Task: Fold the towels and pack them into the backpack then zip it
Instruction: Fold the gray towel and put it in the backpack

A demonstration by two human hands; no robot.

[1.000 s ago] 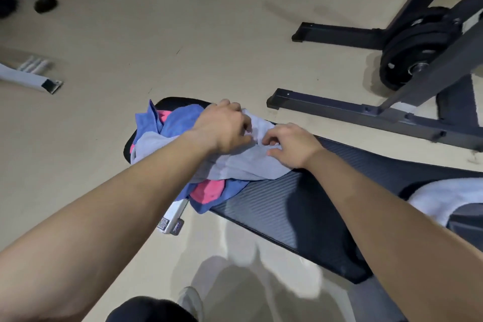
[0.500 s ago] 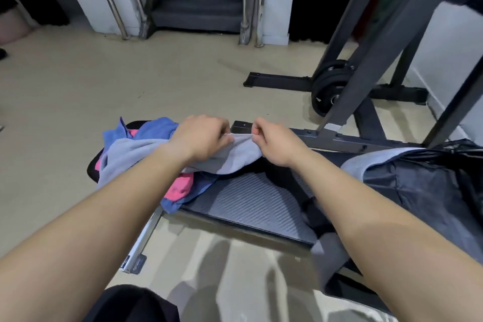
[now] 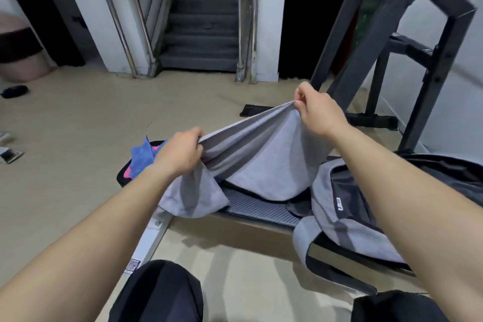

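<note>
The desk (image 3: 261, 209), a dark padded surface with a ribbed cover, is the reference for all positions below.

1. Grey towel (image 3: 261, 162): suspended above the middle of the desk by its upper edge. Its lower part sags onto the desk, and one loose corner hangs over the near edge of the desk on the left.
2. Left hand (image 3: 180, 154): above the left part of the desk, fingers curled, gripping the lower end of the grey towel's upper edge.
3. Right hand (image 3: 317, 112): above the far side of the desk and higher than the left hand, pinching the other end of that edge between thumb and fingers. The edge runs taut between the two hands.
4. Blue towel (image 3: 141, 157) and pink towel (image 3: 127, 172): bunched together at the left end of the desk, partly hidden behind the left hand.
5. Backpack (image 3: 347, 217): grey and black, lying on the right part of the desk, touching the grey towel's right side. A strap hangs over the near edge. A dark interior appears exposed, but whether the zip is fully open cannot be confirmed.
6. Floor (image 3: 78, 138): beige, surrounding the desk.
7. Staircase (image 3: 201, 21): well beyond the far side of the desk.
8. Steel frame (image 3: 392, 34): beyond the desk's right end.
9. Knees (image 3: 156, 293): the person's, in dark cloth, on the near side of the desk.
</note>
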